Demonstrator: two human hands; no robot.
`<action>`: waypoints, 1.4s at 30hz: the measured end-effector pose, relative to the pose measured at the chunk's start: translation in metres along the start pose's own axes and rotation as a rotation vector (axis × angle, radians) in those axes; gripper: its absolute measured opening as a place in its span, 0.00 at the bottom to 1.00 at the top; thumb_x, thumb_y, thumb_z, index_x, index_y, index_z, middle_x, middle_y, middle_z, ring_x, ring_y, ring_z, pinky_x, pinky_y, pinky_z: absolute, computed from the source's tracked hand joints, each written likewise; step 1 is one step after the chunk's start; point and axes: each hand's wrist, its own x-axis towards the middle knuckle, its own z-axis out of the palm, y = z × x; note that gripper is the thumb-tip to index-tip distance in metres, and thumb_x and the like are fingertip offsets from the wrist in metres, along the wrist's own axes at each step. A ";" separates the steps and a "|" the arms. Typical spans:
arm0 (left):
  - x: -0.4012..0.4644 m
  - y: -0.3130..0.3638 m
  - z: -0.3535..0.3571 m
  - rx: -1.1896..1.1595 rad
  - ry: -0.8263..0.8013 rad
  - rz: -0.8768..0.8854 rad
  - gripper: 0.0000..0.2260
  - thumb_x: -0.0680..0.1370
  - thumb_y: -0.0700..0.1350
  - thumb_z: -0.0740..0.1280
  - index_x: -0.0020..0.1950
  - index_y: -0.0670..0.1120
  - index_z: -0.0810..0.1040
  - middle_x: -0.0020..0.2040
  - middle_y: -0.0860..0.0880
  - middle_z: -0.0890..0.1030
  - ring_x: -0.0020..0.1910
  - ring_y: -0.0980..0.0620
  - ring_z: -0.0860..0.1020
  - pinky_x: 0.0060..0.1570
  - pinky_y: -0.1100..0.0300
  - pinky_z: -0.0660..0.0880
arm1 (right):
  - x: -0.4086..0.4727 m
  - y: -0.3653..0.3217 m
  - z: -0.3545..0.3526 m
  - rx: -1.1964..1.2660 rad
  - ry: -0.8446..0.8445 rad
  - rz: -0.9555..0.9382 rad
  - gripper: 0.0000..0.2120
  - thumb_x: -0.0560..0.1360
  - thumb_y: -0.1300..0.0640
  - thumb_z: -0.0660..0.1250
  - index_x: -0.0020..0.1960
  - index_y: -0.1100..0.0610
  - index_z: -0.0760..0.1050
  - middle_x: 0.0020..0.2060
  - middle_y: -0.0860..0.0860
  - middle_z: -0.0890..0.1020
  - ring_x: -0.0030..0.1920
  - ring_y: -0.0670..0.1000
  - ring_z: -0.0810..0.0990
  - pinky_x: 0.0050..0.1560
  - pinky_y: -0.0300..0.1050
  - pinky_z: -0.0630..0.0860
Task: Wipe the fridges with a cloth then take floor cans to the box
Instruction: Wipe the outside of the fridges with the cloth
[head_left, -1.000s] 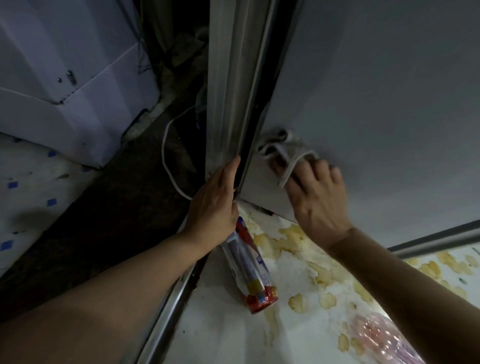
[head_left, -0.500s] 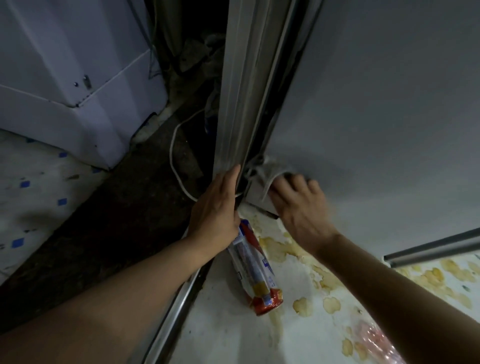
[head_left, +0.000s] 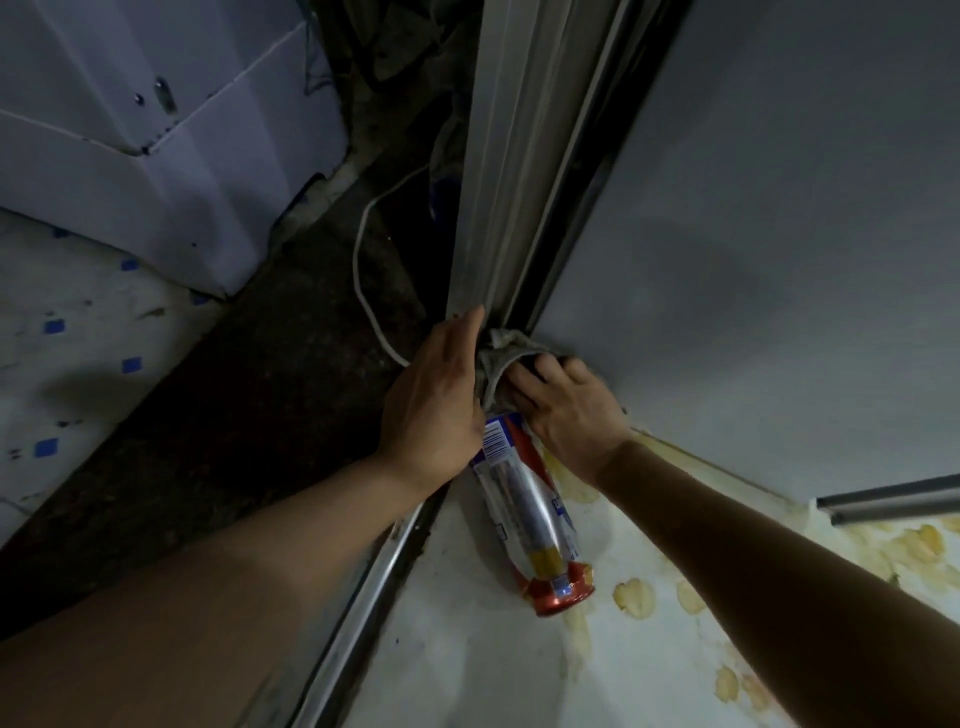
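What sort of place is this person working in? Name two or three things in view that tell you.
Probably a shop's back area or storeroom with fridges. A grey fridge panel is being wiped with a cloth, a drink can lies on the stained floor, and a white cable trails behind.

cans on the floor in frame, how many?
1. A red, white and blue metal can lies on its side on the stained white floor, just below both hands, beside the metal door rail. Others may be hidden behind the arms.
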 end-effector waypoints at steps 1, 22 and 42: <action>0.001 0.000 0.000 0.007 0.002 0.009 0.37 0.71 0.35 0.68 0.75 0.44 0.54 0.70 0.44 0.65 0.68 0.47 0.67 0.61 0.57 0.69 | 0.002 0.000 0.000 -0.023 -0.030 -0.019 0.26 0.73 0.53 0.66 0.70 0.49 0.67 0.71 0.52 0.59 0.63 0.57 0.61 0.54 0.48 0.66; 0.003 0.048 0.013 -0.010 -0.230 0.080 0.41 0.74 0.36 0.65 0.76 0.48 0.39 0.78 0.48 0.43 0.76 0.51 0.48 0.69 0.61 0.54 | -0.061 0.015 0.026 0.047 -0.148 0.042 0.29 0.73 0.58 0.64 0.72 0.50 0.61 0.61 0.55 0.54 0.58 0.58 0.62 0.52 0.50 0.67; -0.016 0.133 0.075 0.404 -0.192 0.596 0.46 0.67 0.31 0.64 0.76 0.50 0.40 0.76 0.53 0.38 0.76 0.49 0.49 0.70 0.44 0.52 | -0.196 0.046 0.082 0.023 -0.325 0.172 0.24 0.76 0.55 0.58 0.71 0.47 0.62 0.66 0.51 0.57 0.63 0.58 0.61 0.59 0.50 0.66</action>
